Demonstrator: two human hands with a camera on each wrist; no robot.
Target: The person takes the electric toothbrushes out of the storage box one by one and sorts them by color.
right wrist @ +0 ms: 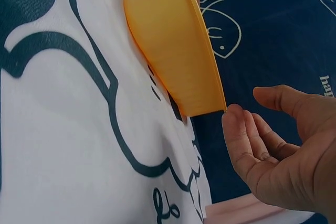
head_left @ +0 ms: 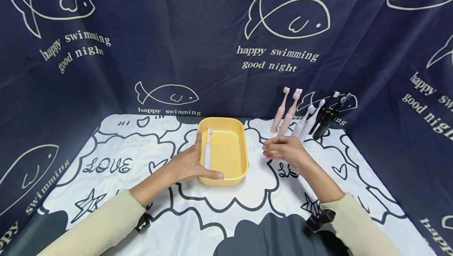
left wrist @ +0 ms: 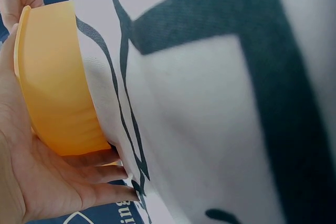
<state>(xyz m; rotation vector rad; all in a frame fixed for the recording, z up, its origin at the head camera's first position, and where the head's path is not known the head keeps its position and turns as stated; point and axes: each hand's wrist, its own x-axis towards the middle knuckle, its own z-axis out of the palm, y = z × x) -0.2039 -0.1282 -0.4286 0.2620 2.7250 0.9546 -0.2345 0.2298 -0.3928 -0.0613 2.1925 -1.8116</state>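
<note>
A yellow tray point(head_left: 228, 151) sits mid-table with a white electric toothbrush point(head_left: 207, 151) lying lengthwise along its left side. My left hand point(head_left: 187, 163) holds the tray at its near left corner. Its thumb lies over the front rim and the fingers run along the left wall, spread out in the left wrist view. To the tray's right, my right hand point(head_left: 286, 151) hovers above the cloth, fingers loosely bent, with nothing in it. Just behind that hand stand two pink electric toothbrushes point(head_left: 279, 114) and two white ones point(head_left: 310, 124), the lower ends partly hidden.
Black electric toothbrushes point(head_left: 327, 120) stand at the right end of the row. A patterned white cloth point(head_left: 116, 193) covers the table. Dark blue fabric point(head_left: 212, 51) with fish drawings hangs behind it and at both sides.
</note>
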